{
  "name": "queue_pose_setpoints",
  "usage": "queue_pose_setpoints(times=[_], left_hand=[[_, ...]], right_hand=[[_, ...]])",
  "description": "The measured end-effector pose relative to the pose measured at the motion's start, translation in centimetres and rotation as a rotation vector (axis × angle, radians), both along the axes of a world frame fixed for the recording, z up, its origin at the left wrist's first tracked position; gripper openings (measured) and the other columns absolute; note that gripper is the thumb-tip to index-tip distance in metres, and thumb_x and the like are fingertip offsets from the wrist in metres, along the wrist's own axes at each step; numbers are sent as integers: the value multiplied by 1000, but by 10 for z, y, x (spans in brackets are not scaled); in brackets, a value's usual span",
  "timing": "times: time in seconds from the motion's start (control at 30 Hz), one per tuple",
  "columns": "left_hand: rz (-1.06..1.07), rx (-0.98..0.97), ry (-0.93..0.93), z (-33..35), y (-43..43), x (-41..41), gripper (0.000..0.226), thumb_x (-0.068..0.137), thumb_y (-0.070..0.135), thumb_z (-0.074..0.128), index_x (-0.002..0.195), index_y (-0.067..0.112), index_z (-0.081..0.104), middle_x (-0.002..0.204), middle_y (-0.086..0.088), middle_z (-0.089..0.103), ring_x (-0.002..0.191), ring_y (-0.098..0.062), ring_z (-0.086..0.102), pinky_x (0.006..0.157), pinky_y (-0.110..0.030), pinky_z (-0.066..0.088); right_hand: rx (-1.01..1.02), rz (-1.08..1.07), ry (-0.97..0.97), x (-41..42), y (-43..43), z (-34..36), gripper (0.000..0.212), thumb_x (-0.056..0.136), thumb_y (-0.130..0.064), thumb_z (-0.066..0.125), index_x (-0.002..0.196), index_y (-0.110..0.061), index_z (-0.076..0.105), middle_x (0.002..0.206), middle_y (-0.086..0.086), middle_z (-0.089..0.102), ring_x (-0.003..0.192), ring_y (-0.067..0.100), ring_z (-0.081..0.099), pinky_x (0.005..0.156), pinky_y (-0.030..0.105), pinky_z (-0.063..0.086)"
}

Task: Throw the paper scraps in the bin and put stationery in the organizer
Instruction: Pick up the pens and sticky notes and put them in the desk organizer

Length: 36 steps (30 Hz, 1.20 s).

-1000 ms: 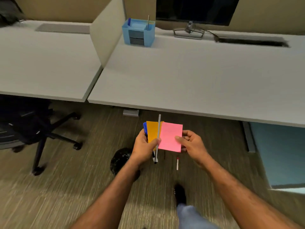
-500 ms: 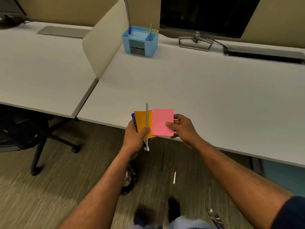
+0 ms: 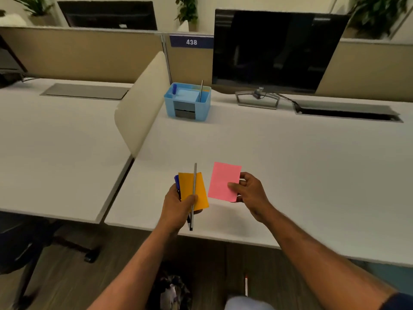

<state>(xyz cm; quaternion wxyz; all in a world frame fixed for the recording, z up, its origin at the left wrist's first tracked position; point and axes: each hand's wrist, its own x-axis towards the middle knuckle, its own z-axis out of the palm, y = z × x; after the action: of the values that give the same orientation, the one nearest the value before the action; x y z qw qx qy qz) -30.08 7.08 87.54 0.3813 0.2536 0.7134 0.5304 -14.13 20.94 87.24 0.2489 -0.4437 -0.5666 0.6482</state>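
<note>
My left hand point(image 3: 177, 206) grips an orange note pad point(image 3: 194, 191), a thin silver pen point(image 3: 194, 193) laid across it, and a blue item point(image 3: 176, 181) behind the pad. My right hand point(image 3: 250, 193) pinches a pink note pad point(image 3: 223, 181) held apart from the orange one. Both hands hover over the near edge of the white desk point(image 3: 290, 166). The light blue organizer point(image 3: 187, 104) stands at the back of the desk with a blue marker and a silver pen upright in it. On the floor below me is the bin point(image 3: 172, 291) with crumpled scraps inside.
A beige divider panel point(image 3: 143, 104) splits the two desks left of the organizer. A dark monitor point(image 3: 274, 50) on its stand is at the back right, beside a cable slot point(image 3: 348, 111). A red-tipped white pen point(image 3: 246, 285) lies on the floor. An office chair base point(image 3: 73, 249) is at lower left.
My view has risen from the floor to the desk. Both hands moved up over the desk edge, and my right hand drew the pink pad away from the orange pad.
</note>
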Motion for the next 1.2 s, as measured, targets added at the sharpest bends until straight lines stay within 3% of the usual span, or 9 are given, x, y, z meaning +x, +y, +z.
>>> queue_pose_setpoints(times=[0.1, 0.3, 0.43, 0.63, 0.73, 0.87, 0.97, 1.07, 1.2], left_hand=[[6, 11, -34, 0, 9, -23, 58, 92, 13, 60, 143, 16, 33, 136, -9, 49, 112, -33, 57, 76, -40, 60], [42, 17, -49, -10, 36, -72, 55, 91, 10, 60, 141, 15, 37, 130, -10, 53, 108, -33, 60, 75, -42, 60], [53, 14, -38, -17, 62, -98, 49, 91, 9, 60, 134, 20, 40, 114, 2, 58, 100, -23, 62, 63, -29, 61], [21, -9, -65, -28, 117, -128, 44, 91, 9, 60, 128, 25, 41, 114, 3, 60, 99, -22, 64, 64, -30, 60], [-6, -33, -57, -34, 138, -134, 45, 90, 13, 62, 128, 28, 41, 114, 6, 61, 99, -17, 64, 67, -28, 59], [-25, -49, -75, -39, 164, -141, 47, 90, 16, 62, 129, 28, 39, 114, 9, 60, 99, -15, 64, 67, -25, 58], [-26, -73, -86, -43, 180, -143, 53, 89, 18, 63, 135, 25, 37, 123, -2, 58, 105, -21, 63, 81, -38, 60], [-11, -93, -94, -47, 191, -146, 64, 87, 20, 65, 143, 19, 34, 133, -8, 54, 112, -32, 60, 90, -54, 54], [10, -103, -113, -54, 203, -151, 66, 88, 18, 63, 146, 15, 30, 133, -8, 52, 113, -33, 58, 90, -52, 55]], right_hand=[[-24, -31, 15, -22, 19, 1, 39, 86, -2, 61, 124, -10, 52, 110, 12, 66, 95, 29, 67, 62, 35, 56], [-30, -23, 32, -75, 74, 1, 39, 85, 3, 60, 119, -13, 50, 108, 11, 65, 88, 29, 67, 60, 37, 57], [-27, -2, 35, -106, 116, -4, 38, 86, 3, 61, 117, -13, 49, 108, 14, 65, 86, 32, 67, 59, 40, 58], [71, -27, 7, -159, 199, 2, 36, 87, 4, 60, 114, -18, 48, 112, 13, 61, 91, 24, 63, 50, 29, 56], [126, -43, -3, -186, 243, 8, 39, 89, 2, 59, 123, -14, 47, 119, 12, 59, 99, 27, 61, 57, 31, 56], [229, -126, 3, -219, 301, 16, 46, 89, 0, 59, 131, -10, 46, 125, 12, 58, 110, 30, 59, 74, 45, 58], [324, -211, -24, -242, 339, 23, 44, 86, -1, 61, 128, -9, 50, 124, 12, 61, 109, 28, 60, 88, 54, 54], [429, -257, -91, -260, 367, 30, 42, 85, -4, 61, 125, -10, 52, 123, 11, 62, 110, 28, 60, 92, 49, 53], [562, -225, -189, -279, 394, 31, 38, 86, -1, 54, 124, -8, 54, 123, 13, 62, 112, 28, 58, 84, 34, 50]])
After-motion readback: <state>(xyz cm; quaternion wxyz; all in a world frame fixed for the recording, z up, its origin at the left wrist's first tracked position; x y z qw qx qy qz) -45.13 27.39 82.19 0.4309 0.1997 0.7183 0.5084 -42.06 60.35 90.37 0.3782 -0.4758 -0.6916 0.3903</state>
